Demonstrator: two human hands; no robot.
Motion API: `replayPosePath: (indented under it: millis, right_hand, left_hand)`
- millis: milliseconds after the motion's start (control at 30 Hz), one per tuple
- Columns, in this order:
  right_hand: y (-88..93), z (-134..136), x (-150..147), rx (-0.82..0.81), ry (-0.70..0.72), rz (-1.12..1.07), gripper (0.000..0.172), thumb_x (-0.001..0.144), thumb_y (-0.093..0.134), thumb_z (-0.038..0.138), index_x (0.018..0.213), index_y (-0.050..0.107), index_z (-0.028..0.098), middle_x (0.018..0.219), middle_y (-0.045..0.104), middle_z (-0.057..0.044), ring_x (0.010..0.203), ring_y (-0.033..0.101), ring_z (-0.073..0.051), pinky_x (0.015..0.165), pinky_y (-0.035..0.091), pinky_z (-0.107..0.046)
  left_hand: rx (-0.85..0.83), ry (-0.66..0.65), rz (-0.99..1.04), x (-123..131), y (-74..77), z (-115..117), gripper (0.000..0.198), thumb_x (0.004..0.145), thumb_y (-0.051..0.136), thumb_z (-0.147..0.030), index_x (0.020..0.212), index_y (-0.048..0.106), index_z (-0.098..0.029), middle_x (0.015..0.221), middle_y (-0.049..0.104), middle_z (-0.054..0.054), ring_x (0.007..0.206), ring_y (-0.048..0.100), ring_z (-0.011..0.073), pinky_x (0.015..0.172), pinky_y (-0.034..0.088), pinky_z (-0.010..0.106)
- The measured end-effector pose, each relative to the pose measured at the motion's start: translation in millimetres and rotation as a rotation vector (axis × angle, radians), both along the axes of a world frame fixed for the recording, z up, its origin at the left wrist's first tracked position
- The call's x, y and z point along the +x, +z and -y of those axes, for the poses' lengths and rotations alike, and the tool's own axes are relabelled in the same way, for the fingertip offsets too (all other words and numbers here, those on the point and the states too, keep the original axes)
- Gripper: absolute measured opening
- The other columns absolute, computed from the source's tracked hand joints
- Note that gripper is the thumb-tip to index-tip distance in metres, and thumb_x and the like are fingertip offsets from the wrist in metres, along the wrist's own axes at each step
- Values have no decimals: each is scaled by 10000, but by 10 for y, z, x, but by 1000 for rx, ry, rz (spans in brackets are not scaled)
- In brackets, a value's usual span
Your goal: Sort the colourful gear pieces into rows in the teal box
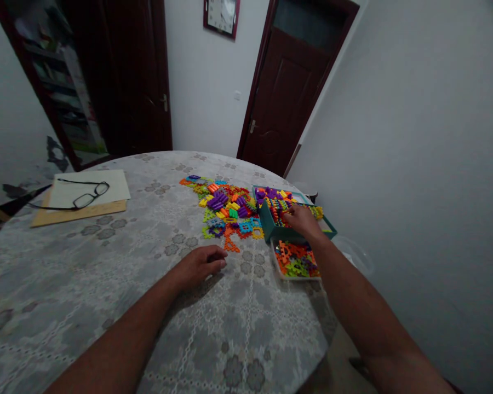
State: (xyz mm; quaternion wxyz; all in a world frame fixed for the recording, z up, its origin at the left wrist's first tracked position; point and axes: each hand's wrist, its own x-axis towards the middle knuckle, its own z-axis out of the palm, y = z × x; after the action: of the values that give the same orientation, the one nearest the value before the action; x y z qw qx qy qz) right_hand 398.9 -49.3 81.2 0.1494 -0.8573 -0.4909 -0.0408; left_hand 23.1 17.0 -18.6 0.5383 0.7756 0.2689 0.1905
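My left hand (pixel 201 266) rests on its side on the tablecloth, fingers loosely curved and thumb apart, with nothing in it. Just beyond it spreads a pile of colourful plastic building pieces (pixel 232 207), with an orange toothed piece (pixel 231 244) nearest my fingers. My right hand (pixel 304 221) reaches over a dark green box (pixel 266 221), its fingertips pinched together at the rows of toothed pieces (pixel 276 205) inside. What those fingertips hold, if anything, is too small to make out. In front of the box, partly under my right forearm, a clear plastic tub (pixel 296 278) contains orange, green and purple pieces.
The round table (pixel 139 279) has a grey patterned cloth. Eyeglasses (pixel 84 201) lie on papers (pixel 117 183) at the left. Behind the green box is a light-blue-rimmed tray (pixel 299 195) with more pieces. A clear lid (pixel 359 254) is at the right edge, near the wall.
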Motion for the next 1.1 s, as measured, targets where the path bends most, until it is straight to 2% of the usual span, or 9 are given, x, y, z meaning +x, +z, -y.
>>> replayPosePath:
  millis: [133, 233, 333, 500, 600, 700, 933, 1100]
  right_hand:
    - [-34, -148, 13, -40, 68, -64, 207, 946, 651, 233, 868, 821, 143, 897, 811, -116, 809, 688, -206, 680, 375, -287]
    - [-51, -194, 29, -66, 127, -156, 273, 962, 603, 238, 784, 794, 159, 737, 760, -63, 685, 659, -179, 638, 386, -273]
    - [-91, -182, 58, -47, 171, -223, 343, 997, 535, 270, 763, 763, 167, 710, 733, -39, 659, 646, -166, 622, 404, -257]
    - [-171, -113, 142, 19, 168, -276, 384, 1016, 487, 317, 798, 763, 162, 742, 729, -43, 710, 648, -185, 630, 434, -253]
    - [-194, -89, 166, 31, 180, -305, 296, 956, 548, 267, 942, 824, 159, 844, 785, -47, 769, 686, -191, 689, 484, -255]
    - [-193, -91, 128, 29, 210, -302, 317, 947, 556, 238, 1036, 849, 158, 961, 825, -63, 831, 711, -188, 747, 503, -259]
    - [-174, -103, -48, 39, 175, -180, 333, 1000, 527, 256, 946, 839, 156, 969, 821, -81, 905, 686, -208, 785, 448, -276]
    - [-145, 30, -208, 120, 75, -82, 382, 1043, 473, 289, 1014, 824, 143, 1077, 815, -162, 979, 699, -267, 871, 473, -330]
  left_hand:
    - [-24, 0, 11, 0, -10, 5, 439, 876, 749, -569, 1083, 792, -184, 970, 782, 88, 845, 679, 232, 803, 554, 358]
    - [-18, -12, 13, -4, 0, 9, 443, 879, 744, -567, 1085, 792, -178, 977, 779, 95, 841, 674, 232, 807, 554, 364]
    - [-3, -15, -2, -9, 14, 10, 436, 885, 735, -555, 1091, 793, -175, 980, 780, 101, 869, 677, 244, 816, 549, 366]
    - [0, -23, -6, -9, 16, 18, 431, 901, 720, -551, 1099, 791, -176, 993, 782, 99, 877, 680, 243, 831, 546, 367]
    - [4, -12, 2, -7, 8, 22, 407, 896, 728, -539, 1095, 794, -190, 969, 784, 88, 873, 679, 244, 827, 552, 368]
    - [21, -6, 15, -7, 4, 24, 377, 896, 733, -527, 1070, 804, -200, 950, 786, 86, 878, 683, 248, 826, 554, 371]
    - [37, 13, 39, -3, -26, 26, 363, 890, 747, -497, 1089, 821, -202, 1015, 811, 95, 934, 711, 258, 843, 562, 360]
    - [41, 29, 10, -15, -44, 4, 359, 922, 698, -476, 1104, 809, -187, 907, 787, 80, 834, 702, 245, 758, 555, 344]
